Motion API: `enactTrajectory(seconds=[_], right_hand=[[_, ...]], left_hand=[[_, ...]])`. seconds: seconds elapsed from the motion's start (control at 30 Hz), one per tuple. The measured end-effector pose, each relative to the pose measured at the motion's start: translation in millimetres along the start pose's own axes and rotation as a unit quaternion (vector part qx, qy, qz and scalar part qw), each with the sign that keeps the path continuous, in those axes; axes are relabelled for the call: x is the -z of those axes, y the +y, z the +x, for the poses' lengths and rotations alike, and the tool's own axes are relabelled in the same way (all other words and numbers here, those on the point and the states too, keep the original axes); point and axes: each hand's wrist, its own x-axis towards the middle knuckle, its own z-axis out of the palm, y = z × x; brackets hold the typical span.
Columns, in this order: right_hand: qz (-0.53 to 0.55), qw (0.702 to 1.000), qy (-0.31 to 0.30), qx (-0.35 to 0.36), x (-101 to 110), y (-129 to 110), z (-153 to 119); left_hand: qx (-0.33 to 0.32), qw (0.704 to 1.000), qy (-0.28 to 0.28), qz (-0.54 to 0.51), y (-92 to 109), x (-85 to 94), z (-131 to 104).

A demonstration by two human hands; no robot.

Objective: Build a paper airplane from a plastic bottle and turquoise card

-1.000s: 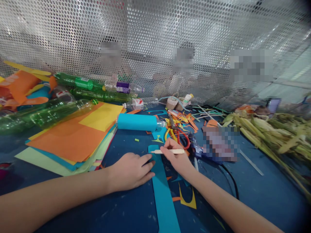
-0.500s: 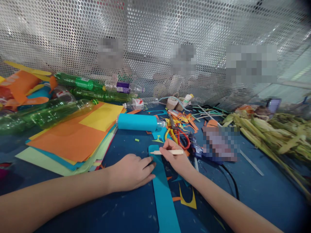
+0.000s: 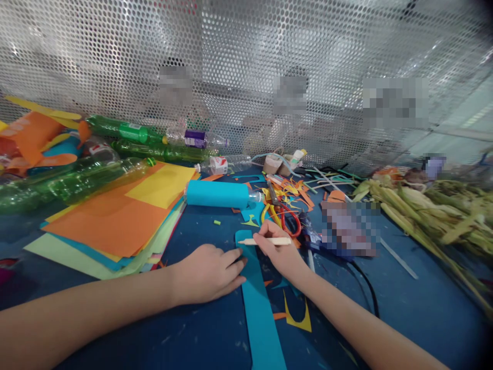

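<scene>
A long blue paper strip (image 3: pixel 259 308) with a rounded far end lies on the dark blue table. My left hand (image 3: pixel 210 272) rests flat beside it, fingers apart, the fingertips on the strip's left edge. Between the fingers of my right hand (image 3: pixel 275 249) is a cream-coloured pen (image 3: pixel 279 241), its tip at the rounded end of the strip. Just beyond lies a bottle wrapped in blue paper (image 3: pixel 217 193). Red-handled scissors (image 3: pixel 290 221) and yellow-handled scissors (image 3: pixel 272 213) are behind my right hand.
Coloured paper sheets (image 3: pixel 111 221) are stacked at left, with green bottles (image 3: pixel 100 180) on and behind them. Paper scraps (image 3: pixel 298 318) lie about the right forearm. A black cable (image 3: pixel 372 288) and corn husks (image 3: pixel 423 216) are at right. A perforated metal screen (image 3: pixel 239 56) stands behind.
</scene>
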Motion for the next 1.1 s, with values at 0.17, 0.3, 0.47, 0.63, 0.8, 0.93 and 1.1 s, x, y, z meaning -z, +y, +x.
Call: enactTrajectory(seconds=[0.17,0.3,0.47,0.63,0.8,0.93,1.1], right_hand=[[0.004,1.000,-0.009,0.005,-0.7,2.4,0.8],[0.003,1.000,-0.016,0.006,-0.9,1.9,0.9],[-0.007,1.000,-0.021,0.007,-1.2,1.3,0.7],[-0.003,1.000,-0.018,0.004,-1.8,3.0,0.9],[-0.005,1.000,-0.018,0.009,-0.8,1.9,1.9],[-0.008,1.000,-0.022,0.008,-0.4,1.2,1.2],[-0.004,1.000,-0.023,0.004,-1.4,1.5,-0.1]], left_hand=[[0.000,1.000,0.010,0.001,0.1,-0.6,-0.4],[0.002,1.000,0.000,0.001,0.2,0.2,-0.4],[0.002,1.000,-0.012,0.003,0.1,0.9,-0.4],[0.004,1.000,-0.015,0.006,-0.1,0.5,-0.4],[0.002,1.000,-0.012,0.007,0.5,0.9,0.2],[0.003,1.000,-0.010,0.012,0.5,0.6,0.4],[0.001,1.000,-0.005,0.013,0.4,-1.3,0.3]])
